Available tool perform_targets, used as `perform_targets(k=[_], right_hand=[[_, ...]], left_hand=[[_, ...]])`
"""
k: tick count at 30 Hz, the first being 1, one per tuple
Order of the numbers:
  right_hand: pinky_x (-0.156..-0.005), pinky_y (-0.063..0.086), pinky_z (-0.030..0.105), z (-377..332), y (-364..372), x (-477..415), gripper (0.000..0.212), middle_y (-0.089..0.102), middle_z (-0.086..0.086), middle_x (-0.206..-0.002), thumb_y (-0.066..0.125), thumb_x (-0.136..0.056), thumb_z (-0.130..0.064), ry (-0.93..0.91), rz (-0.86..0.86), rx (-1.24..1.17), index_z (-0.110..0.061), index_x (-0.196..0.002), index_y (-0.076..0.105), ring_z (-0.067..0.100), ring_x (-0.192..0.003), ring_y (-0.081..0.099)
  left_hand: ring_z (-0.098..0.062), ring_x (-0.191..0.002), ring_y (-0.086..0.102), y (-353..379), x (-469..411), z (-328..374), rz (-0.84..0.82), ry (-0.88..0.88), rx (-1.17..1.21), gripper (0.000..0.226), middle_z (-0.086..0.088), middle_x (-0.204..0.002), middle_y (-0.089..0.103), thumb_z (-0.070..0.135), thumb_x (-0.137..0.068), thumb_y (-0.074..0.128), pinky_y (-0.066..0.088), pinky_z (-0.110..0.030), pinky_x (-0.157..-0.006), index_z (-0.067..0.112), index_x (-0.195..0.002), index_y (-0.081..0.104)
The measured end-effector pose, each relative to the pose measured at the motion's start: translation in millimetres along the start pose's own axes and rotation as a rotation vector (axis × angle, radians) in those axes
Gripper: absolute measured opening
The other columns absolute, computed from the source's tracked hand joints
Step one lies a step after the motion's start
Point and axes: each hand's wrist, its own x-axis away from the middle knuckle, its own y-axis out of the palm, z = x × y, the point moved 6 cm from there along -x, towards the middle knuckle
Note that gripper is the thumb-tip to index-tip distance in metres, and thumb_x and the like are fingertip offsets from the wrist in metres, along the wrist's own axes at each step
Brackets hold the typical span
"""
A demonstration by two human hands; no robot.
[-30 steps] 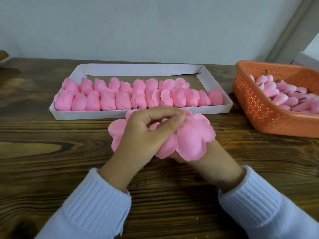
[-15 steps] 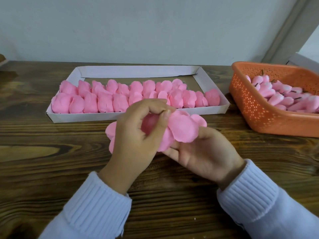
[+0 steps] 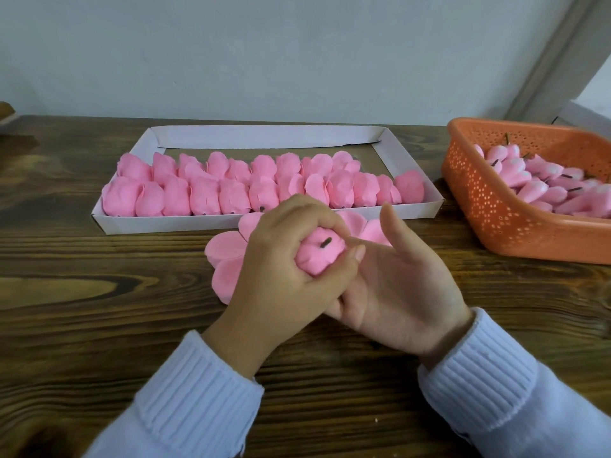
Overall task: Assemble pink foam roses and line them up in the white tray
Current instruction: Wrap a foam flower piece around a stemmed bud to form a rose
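now: left grip (image 3: 291, 272) clenched round a pink foam rose (image 3: 314, 259) at centre frame

seen from above, the left grip's fingers and thumb curl round the rose, whose short dark stem stub points up toward the camera. the right grip (image 3: 406, 292) is released, palm turned inward and fingers loosely straight. one fingertip touches the rose and the heel lies against the left grip. flat pink petals (image 3: 228, 256) fan out from under the left grip onto the wooden desk (image 3: 99, 325). just above, the white tray (image 3: 158, 223) holds two close rows of finished roses (image 3: 231, 190) along its lower edge. at the upper right, an orange basket (image 3: 496, 213) holds pink buds (image 3: 545, 190) with dark stems. pale ribbed sleeves (image 3: 198, 401) fill the lower frame.
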Motion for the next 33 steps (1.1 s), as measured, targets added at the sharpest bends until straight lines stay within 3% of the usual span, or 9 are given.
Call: perform_targets(k=[6, 11, 14, 16, 19, 21, 26, 30, 33], right_hand=[[-0.105, 0.041, 0.037, -2, 1, 1, 0.074, 0.057, 0.017, -0.133, 0.046, -0.085, -0.055, -0.014, -0.032, -0.014, -0.003, -0.137, 0.047, 0.027, -0.120, 0.056], [-0.100, 0.046, 0.041, -7, -4, 1, 0.085, 0.049, 0.020, -0.138, 0.057, -0.078, -0.052, -0.104, 0.066, 0.044, -0.004, -0.144, 0.038, 0.032, -0.121, 0.050], [-0.084, 0.056, 0.042, -17, -8, 3, 0.058, 0.061, 0.013, -0.124, 0.066, -0.077, -0.041, -0.288, 0.195, 0.111, -0.013, -0.128, 0.058, 0.028, -0.100, 0.063], [-0.085, 0.054, 0.039, -25, -12, 8, 0.045, 0.064, 0.005, -0.120, 0.060, -0.082, -0.030, -0.454, 0.319, 0.329, -0.017, -0.125, 0.058, 0.024, -0.095, 0.065], [-0.098, 0.048, 0.034, -37, -4, 20, 0.028, 0.062, -0.002, -0.126, 0.062, -0.085, -0.010, -0.745, 0.415, 0.826, -0.019, -0.111, 0.063, 0.021, -0.117, 0.060], [-0.104, 0.044, 0.037, -37, 3, 24, 0.021, 0.054, -0.001, -0.134, 0.071, -0.080, -0.014, -0.833, 0.407, 1.072, -0.024, -0.099, 0.069, 0.019, -0.128, 0.052], [-0.102, 0.043, 0.032, -36, 9, 26, 0.013, 0.057, -0.001, -0.125, 0.069, -0.077, -0.020, -0.902, 0.430, 1.293, -0.027, -0.086, 0.074, 0.013, -0.124, 0.053], [-0.100, 0.044, 0.030, -40, 9, 31, 0.019, 0.059, 0.001, -0.121, 0.076, -0.077, -0.013, -0.954, 0.505, 1.388, -0.027, -0.088, 0.069, 0.010, -0.121, 0.054], [-0.103, 0.041, 0.032, -40, 8, 31, 0.015, 0.058, 0.000, -0.125, 0.077, -0.076, -0.019, -0.929, 0.545, 1.411, -0.029, -0.085, 0.069, 0.014, -0.125, 0.051]], left_hand=[[-0.013, -0.087, 0.064, 4, 1, -3, -0.058, -0.051, -0.080, 0.023, 0.005, -0.087, 0.067, 0.014, -0.071, 0.077, 0.050, -0.041, -0.082, 0.009, -0.092, 0.066], [-0.005, -0.082, 0.063, 1, 3, -9, -0.020, -0.112, -0.060, 0.019, 0.007, -0.085, 0.067, 0.007, -0.076, 0.071, 0.051, -0.021, -0.076, 0.012, -0.094, 0.065], [-0.007, -0.081, 0.062, -2, 2, -11, 0.004, -0.124, -0.097, 0.023, 0.005, -0.086, 0.067, -0.001, -0.077, 0.072, 0.050, -0.018, -0.072, 0.011, -0.095, 0.065], [-0.010, -0.082, 0.063, -2, 1, -12, 0.004, -0.132, -0.108, 0.023, 0.004, -0.086, 0.067, -0.002, -0.077, 0.072, 0.050, -0.022, -0.072, 0.010, -0.095, 0.065], [-0.005, -0.083, 0.061, 1, 2, -14, -0.036, -0.155, -0.096, 0.021, 0.007, -0.088, 0.066, 0.008, -0.078, 0.070, 0.049, -0.019, -0.072, 0.014, -0.097, 0.064], [-0.001, -0.085, 0.060, 4, 4, -16, -0.095, -0.193, -0.084, 0.029, 0.013, -0.089, 0.063, 0.015, -0.075, 0.068, 0.048, -0.014, -0.070, 0.021, -0.103, 0.061], [-0.004, -0.090, 0.062, 16, 7, -14, -0.231, -0.204, 0.022, 0.052, 0.013, -0.096, 0.061, 0.013, -0.071, 0.067, 0.052, -0.023, -0.073, 0.036, -0.114, 0.047], [-0.010, -0.116, 0.053, 16, 7, -7, -0.177, -0.087, -0.066, 0.064, 0.009, -0.121, 0.055, 0.021, -0.072, 0.071, 0.047, -0.041, -0.094, 0.022, -0.129, 0.043], [-0.012, -0.118, 0.053, 13, 4, -2, -0.128, -0.026, -0.068, 0.071, 0.014, -0.120, 0.055, 0.016, -0.070, 0.073, 0.042, -0.048, -0.099, 0.021, -0.132, 0.039]])
